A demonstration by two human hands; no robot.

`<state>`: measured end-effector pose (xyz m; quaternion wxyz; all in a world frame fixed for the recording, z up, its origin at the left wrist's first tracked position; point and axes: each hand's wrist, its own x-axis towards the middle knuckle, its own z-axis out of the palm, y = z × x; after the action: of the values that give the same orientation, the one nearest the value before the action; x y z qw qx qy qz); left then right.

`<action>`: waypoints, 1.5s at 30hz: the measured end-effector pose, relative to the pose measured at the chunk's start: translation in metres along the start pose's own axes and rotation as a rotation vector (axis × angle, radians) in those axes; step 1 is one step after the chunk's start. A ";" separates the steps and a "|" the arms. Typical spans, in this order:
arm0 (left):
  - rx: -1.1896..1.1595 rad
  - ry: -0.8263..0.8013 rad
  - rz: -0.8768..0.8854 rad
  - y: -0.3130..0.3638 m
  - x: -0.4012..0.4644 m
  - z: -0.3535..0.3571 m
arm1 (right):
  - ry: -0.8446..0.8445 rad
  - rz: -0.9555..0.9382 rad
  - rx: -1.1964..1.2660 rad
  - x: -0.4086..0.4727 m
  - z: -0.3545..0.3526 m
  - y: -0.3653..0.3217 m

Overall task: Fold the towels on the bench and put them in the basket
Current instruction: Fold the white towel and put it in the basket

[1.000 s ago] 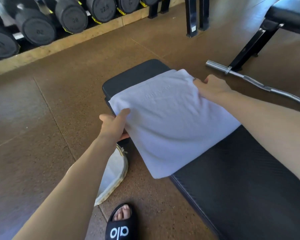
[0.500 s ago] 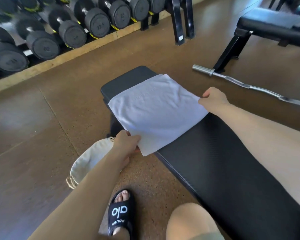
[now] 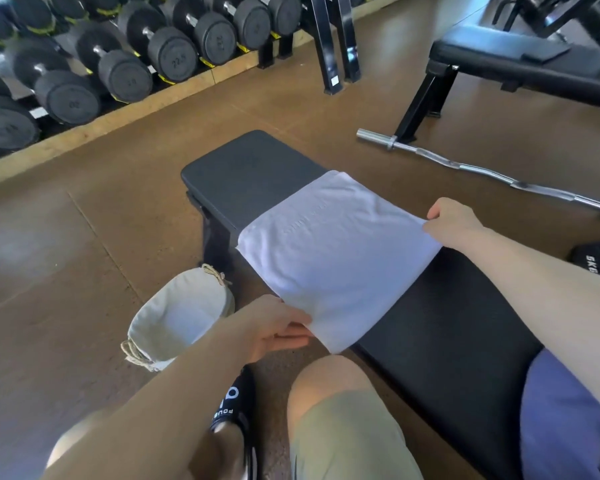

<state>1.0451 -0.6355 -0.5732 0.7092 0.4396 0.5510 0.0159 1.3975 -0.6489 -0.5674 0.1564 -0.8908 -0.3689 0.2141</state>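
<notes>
A white towel (image 3: 333, 251) lies folded across the black bench (image 3: 250, 168), its near corner hanging over the bench's left edge. My left hand (image 3: 274, 329) pinches the towel's near-left corner beside the bench. My right hand (image 3: 452, 220) grips the towel's right corner on the far side of the bench. A cream cloth-lined basket (image 3: 177, 317) stands on the floor left of the bench, just beyond my left forearm; it looks empty.
A curl bar (image 3: 482, 169) lies on the floor to the right. A dumbbell rack (image 3: 118, 64) lines the back left. A second bench (image 3: 520, 64) stands at the back right. My knee (image 3: 340, 403) and sandalled foot (image 3: 236, 400) are near the basket.
Both hands have drawn the towel's corners toward me, so the towel now lies smaller and nearer, with the bench's far end bare. The view has pulled back, showing the basket and my knee.
</notes>
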 end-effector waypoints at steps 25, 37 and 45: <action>0.498 0.606 0.384 0.072 0.069 -0.096 | 0.244 -0.265 -0.018 0.078 0.064 -0.120; 0.542 0.589 0.476 0.081 0.058 -0.095 | 0.189 -0.336 0.159 0.065 0.050 -0.123; 0.604 0.576 0.495 0.080 0.069 -0.092 | 0.110 -0.316 0.107 0.074 0.049 -0.135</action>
<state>1.0358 -0.4951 -0.5755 0.3433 0.7213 0.5839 0.1445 1.3403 -0.4981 -0.5700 0.2550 -0.8227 -0.4832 0.1572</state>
